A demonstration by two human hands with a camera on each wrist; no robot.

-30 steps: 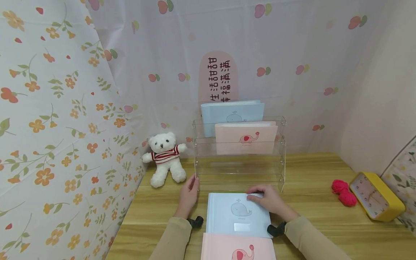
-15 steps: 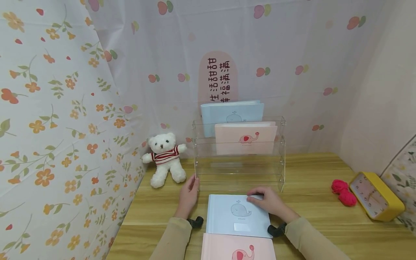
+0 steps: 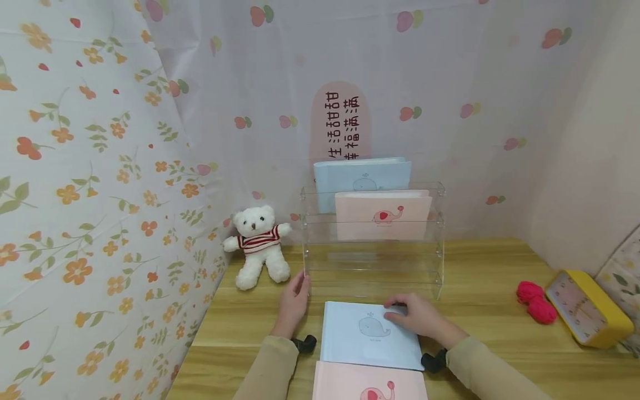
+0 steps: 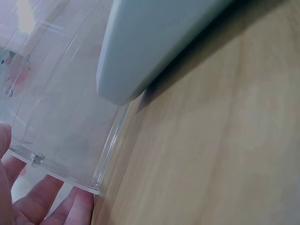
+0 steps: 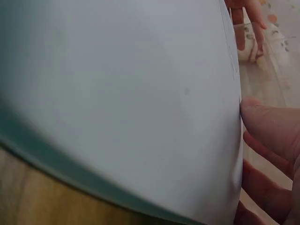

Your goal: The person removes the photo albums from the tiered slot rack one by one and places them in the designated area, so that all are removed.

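Observation:
A pale blue book (image 3: 367,336) with a whale on its cover lies on the wooden table (image 3: 490,278) in front of a clear acrylic rack (image 3: 372,261). My right hand (image 3: 415,318) grips the book's far right corner, its thumb (image 5: 272,124) at the edge of the blue book (image 5: 117,93) and its fingers curled beneath. My left hand (image 3: 295,297) rests with straight fingers (image 4: 33,206) against the lower left corner of the rack (image 4: 61,171). The blue book's corner (image 4: 154,42) lies just beside that corner.
A pink elephant book (image 3: 370,386) lies nearest me. The rack holds a second blue book (image 3: 362,175) and a second pink book (image 3: 382,214). A white teddy bear (image 3: 260,244) sits to the left. Red yarn balls (image 3: 535,300) and a yellow clock (image 3: 587,308) lie to the right.
Both hands stay where they were. The head view has shifted slightly, and the bright patch low on the blue cover no longer shows.

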